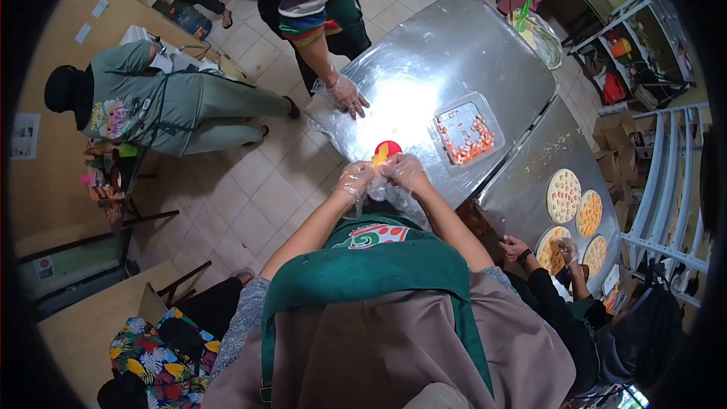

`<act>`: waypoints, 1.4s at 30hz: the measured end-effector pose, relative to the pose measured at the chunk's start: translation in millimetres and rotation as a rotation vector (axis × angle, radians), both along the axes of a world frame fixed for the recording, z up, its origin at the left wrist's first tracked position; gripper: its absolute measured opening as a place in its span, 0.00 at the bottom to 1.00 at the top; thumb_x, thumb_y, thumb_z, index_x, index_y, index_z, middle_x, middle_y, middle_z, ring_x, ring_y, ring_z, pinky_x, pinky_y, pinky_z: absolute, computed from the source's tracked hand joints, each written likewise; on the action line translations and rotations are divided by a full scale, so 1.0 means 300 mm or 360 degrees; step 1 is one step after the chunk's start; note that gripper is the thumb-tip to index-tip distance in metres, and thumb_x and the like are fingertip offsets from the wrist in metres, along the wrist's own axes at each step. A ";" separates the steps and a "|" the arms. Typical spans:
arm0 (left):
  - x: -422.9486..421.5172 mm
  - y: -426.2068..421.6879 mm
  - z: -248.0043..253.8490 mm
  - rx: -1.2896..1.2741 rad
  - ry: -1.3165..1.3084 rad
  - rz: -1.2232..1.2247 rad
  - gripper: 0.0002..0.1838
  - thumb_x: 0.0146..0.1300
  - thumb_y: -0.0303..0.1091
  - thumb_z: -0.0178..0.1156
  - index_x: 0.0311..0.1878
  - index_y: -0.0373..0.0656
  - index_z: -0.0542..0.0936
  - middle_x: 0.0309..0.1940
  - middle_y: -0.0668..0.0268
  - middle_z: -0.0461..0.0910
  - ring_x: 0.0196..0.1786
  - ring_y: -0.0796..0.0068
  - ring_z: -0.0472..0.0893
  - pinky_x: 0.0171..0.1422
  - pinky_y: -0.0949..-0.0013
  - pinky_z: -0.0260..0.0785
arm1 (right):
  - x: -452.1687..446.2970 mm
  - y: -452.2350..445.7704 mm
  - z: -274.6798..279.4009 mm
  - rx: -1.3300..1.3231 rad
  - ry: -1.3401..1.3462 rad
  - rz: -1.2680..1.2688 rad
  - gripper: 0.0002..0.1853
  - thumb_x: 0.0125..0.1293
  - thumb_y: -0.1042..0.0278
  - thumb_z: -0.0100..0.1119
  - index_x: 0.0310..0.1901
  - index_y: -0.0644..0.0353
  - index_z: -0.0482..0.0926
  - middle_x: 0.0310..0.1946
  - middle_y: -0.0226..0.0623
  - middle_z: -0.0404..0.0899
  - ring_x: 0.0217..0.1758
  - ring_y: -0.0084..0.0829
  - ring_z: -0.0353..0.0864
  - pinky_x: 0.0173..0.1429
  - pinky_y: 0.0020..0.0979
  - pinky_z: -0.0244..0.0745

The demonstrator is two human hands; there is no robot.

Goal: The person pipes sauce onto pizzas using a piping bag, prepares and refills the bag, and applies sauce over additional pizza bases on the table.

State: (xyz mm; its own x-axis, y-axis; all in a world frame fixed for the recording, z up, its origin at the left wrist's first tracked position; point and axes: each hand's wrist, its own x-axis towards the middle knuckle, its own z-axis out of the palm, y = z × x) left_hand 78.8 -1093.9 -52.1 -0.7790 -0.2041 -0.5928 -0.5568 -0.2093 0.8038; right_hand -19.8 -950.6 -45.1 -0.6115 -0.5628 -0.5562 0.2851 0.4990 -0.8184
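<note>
Both of my hands wear clear plastic gloves and meet at the near edge of the metal table. My left hand (356, 181) is closed, its fingers pinching a small yellow-orange piece (380, 156) whose exact kind I cannot make out. Close beside it, my right hand (407, 173) is closed too, its fingertips at the same piece. Just beyond the fingertips lies a round red thing (391, 147), partly covered by the yellow piece. To the right of my hands stands a clear plastic container (448, 115) with small red and white chunks (468, 141).
A co-worker's gloved hand (347, 96) rests on the metal table (485, 45) ahead. On the right table, another person's hands (564, 250) work by several topped pizza rounds (564, 195). Someone stands at the left (182, 106). A shelf (636, 53) stands far right.
</note>
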 end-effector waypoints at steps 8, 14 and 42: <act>-0.025 -0.063 0.069 0.0502 -0.0090 0.0271 0.08 0.58 0.32 0.60 0.39 0.40 0.76 0.23 0.72 0.73 0.22 0.82 0.69 0.27 0.77 0.64 | -0.015 0.088 -0.009 0.0168 0.0315 -0.0484 0.12 0.55 0.66 0.60 0.38 0.64 0.76 0.27 0.38 0.78 0.28 0.31 0.77 0.33 0.31 0.74; -0.066 -0.027 0.118 0.0293 0.0093 0.0098 0.08 0.56 0.32 0.61 0.38 0.41 0.77 0.24 0.71 0.74 0.25 0.83 0.70 0.29 0.78 0.64 | 0.032 0.002 0.262 0.0676 0.1200 0.0259 0.17 0.55 0.58 0.61 0.41 0.62 0.76 0.34 0.46 0.79 0.37 0.43 0.78 0.45 0.37 0.73; 0.213 0.105 0.281 -0.1608 0.0941 -0.0549 0.10 0.51 0.21 0.49 0.33 0.39 0.79 0.36 0.52 0.76 0.43 0.52 0.76 0.50 0.62 0.69 | 0.206 0.513 0.994 -0.1723 0.0671 -0.0340 0.15 0.55 0.66 0.61 0.44 0.61 0.78 0.43 0.44 0.77 0.43 0.32 0.77 0.49 0.32 0.70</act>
